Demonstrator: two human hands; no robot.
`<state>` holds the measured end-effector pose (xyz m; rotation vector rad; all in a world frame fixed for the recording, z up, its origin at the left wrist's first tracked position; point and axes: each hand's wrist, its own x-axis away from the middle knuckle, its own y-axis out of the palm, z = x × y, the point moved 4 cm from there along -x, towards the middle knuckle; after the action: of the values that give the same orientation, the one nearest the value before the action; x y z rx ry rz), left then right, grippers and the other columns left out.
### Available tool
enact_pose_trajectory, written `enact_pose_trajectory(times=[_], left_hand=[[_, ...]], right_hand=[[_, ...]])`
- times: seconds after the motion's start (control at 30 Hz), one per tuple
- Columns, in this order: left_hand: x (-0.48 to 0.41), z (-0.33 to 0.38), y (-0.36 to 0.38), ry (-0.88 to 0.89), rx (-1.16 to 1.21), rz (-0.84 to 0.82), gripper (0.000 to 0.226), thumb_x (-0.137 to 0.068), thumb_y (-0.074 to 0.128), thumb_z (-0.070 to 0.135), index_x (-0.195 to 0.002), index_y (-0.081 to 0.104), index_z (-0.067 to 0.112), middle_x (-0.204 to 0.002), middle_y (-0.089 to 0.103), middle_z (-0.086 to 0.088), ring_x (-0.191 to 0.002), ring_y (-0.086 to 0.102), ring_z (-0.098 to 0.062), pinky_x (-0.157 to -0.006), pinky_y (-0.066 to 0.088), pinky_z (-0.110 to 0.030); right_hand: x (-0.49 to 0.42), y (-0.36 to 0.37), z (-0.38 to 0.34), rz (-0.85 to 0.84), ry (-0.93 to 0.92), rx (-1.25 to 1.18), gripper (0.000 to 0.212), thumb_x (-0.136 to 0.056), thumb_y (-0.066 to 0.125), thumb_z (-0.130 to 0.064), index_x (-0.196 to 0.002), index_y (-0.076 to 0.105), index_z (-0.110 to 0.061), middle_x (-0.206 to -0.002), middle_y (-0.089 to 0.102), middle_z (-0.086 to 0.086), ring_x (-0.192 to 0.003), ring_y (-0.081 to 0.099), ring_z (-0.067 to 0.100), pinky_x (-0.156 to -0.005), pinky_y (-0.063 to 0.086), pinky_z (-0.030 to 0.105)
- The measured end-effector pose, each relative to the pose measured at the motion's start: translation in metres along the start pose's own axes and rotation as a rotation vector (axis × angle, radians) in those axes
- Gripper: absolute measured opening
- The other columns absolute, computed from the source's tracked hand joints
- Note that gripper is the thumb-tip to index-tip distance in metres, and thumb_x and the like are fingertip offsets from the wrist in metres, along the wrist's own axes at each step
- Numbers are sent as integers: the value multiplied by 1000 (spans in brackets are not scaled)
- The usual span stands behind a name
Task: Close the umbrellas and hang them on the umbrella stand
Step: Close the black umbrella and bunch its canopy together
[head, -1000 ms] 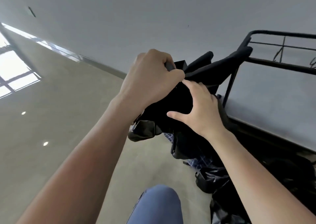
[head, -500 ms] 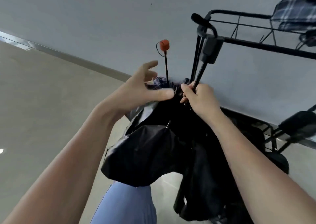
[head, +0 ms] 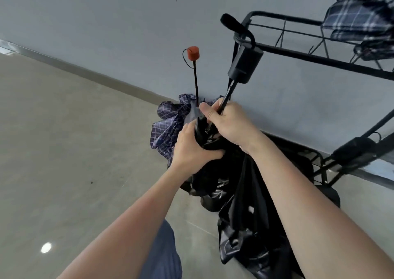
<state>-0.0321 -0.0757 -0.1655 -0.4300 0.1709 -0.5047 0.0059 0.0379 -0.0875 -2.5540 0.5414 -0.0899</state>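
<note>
Both our hands clenched on black umbrella (head: pixel 245 204): right hand (head: pixel 229 122) round shaft, left hand (head: pixel 191 148) bunching canopy below. Its handle (head: pixel 245 62) hooked over umbrella stand (head: pixel 298 53) top rail, so nearly hung; canopy loose, needs tidying. Plaid umbrella (head: pixel 362 16) already on stand. Orange-capped plaid one (head: pixel 170 121) w/ shaft extended, left to do.

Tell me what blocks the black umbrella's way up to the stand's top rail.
Nothing visible does: the black umbrella already hooks its handle over the stand rail's corner. Both hands, left hand and right hand, grip it.
</note>
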Motion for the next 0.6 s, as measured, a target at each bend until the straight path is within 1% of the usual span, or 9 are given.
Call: enact_pose_trajectory(times=[0.07, 0.17, 0.27, 0.33, 0.4, 0.43, 0.5, 0.53, 0.6], left_hand=[[-2, 4, 1, 30, 40, 11, 59, -46, 79, 44, -99, 68, 20, -104, 64, -4, -96, 64, -21, -83, 55, -45], [-4, 3, 5, 29, 129, 12, 34, -54, 79, 33, -81, 71, 16, -101, 61, -6, -88, 64, -19, -72, 55, -33], [-8, -5, 2, 4, 153, 53, 14, -67, 79, 20, -73, 67, 16, -98, 54, 3, -84, 58, -5, -65, 45, -11], [-8, -8, 0, -14, 185, 29, 12, -74, 76, 17, -76, 66, 22, -96, 57, 9, -82, 59, 1, -64, 45, -7], [-5, -10, -3, -55, 224, -9, 20, -78, 74, 14, -81, 65, 32, -87, 69, 12, -74, 66, 3, -60, 47, -9], [-4, -10, -3, -67, 222, -15, 21, -79, 72, 13, -83, 64, 32, -83, 72, 11, -70, 67, 0, -58, 50, -13], [-2, -7, -4, -63, 167, -4, 15, -80, 71, 13, -86, 64, 25, -81, 73, 3, -74, 69, -14, -64, 55, -28], [-1, -5, -4, -49, 131, 0, 13, -81, 71, 13, -87, 62, 22, -80, 72, 0, -76, 69, -19, -68, 56, -35], [1, 1, -4, -18, 86, 7, 13, -81, 70, 14, -85, 60, 22, -76, 70, 2, -75, 68, -21, -71, 56, -43]], right_hand=[[1, 0, -2, -12, -8, 21, 46, -94, 60, -48, -62, 57, -15, -63, 62, -2, -57, 56, 1, -70, 46, 33], [5, -8, -10, -11, -21, 49, 38, -87, 70, -48, -65, 63, -17, -65, 68, -3, -62, 62, 5, -72, 52, 31], [12, -24, -21, -4, -54, 109, 31, -77, 82, -41, -89, 70, -15, -81, 74, -3, -77, 70, 8, -78, 57, 31], [17, -43, -28, 107, -67, 84, 50, -74, 85, -39, -113, 64, -16, -96, 72, -3, -85, 70, 8, -83, 58, 30], [21, -65, -40, 275, -91, -80, 69, -73, 81, -41, -131, 49, -22, -110, 64, 0, -89, 67, 9, -84, 58, 35], [22, -73, -47, 334, -120, -148, 70, -75, 77, -44, -134, 43, -28, -114, 61, 1, -94, 67, 10, -86, 58, 39], [20, -78, -62, 332, -202, -170, 58, -82, 69, -52, -132, 42, -39, -115, 63, 0, -101, 66, 10, -91, 55, 42], [18, -75, -69, 288, -243, -145, 48, -86, 65, -53, -129, 48, -40, -109, 66, -2, -98, 66, 7, -89, 55, 40], [14, -68, -76, 249, -310, -57, 23, -93, 61, -45, -113, 63, -33, -86, 68, -3, -78, 67, 8, -77, 58, 38]])
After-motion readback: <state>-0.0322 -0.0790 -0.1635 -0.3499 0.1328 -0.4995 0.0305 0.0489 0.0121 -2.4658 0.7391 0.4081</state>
